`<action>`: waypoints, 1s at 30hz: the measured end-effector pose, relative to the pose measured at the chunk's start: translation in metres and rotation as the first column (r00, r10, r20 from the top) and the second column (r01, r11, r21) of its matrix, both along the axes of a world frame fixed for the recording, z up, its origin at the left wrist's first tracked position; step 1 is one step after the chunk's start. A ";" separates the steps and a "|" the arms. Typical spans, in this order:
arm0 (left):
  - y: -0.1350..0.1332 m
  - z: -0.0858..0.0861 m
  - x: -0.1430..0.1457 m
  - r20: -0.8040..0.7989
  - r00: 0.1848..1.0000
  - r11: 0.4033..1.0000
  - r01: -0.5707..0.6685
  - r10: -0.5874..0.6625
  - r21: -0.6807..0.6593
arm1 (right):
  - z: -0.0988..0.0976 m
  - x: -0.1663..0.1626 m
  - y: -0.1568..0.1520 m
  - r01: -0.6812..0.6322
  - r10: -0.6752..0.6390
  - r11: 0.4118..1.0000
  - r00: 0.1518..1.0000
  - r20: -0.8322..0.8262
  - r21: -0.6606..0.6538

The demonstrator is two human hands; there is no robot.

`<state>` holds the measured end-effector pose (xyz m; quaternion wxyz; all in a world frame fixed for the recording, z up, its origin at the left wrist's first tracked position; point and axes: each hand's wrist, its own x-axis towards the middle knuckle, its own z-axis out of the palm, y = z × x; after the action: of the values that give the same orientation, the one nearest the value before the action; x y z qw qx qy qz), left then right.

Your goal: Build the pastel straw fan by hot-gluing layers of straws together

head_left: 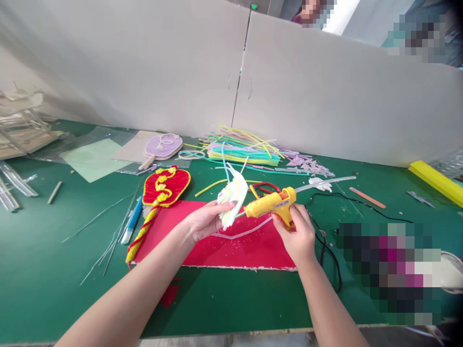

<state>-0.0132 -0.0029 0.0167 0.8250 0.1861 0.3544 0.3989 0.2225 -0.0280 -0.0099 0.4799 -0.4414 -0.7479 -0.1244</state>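
Left hand [204, 221] clamped on pale straw fan [233, 195], above red mat [217, 246] near desk [43, 279] centre | right hand [298, 236] closed around yellow glue gun [273, 203], nozzle touching fan | red-yellow fan [165, 187] left of mat.

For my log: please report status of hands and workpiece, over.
Left hand grips pastel fan piece. Right hand holds yellow glue gun, nozzle at piece. Black cord beside right hand.

Your left grip [204, 221] is curled shut, palm inward; your right grip [298, 236] is fisted, both forearms reaching forward.
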 end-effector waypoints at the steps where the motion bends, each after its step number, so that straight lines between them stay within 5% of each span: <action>1: 0.000 0.001 0.000 0.002 1.000 1.000 0.002 -0.002 0.001 | 0.000 0.000 0.000 0.009 -0.009 1.000 1.000 -0.001 0.001; 30: -0.002 -0.001 0.000 -0.009 0.998 0.998 0.058 -0.058 0.027 | 0.002 0.004 0.003 0.142 -0.140 0.989 0.988 -0.058 0.034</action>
<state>-0.0133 -0.0047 0.0152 0.8322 0.2090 0.3466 0.3789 0.2264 -0.0246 -0.0076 0.4989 -0.4874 -0.6986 -0.1598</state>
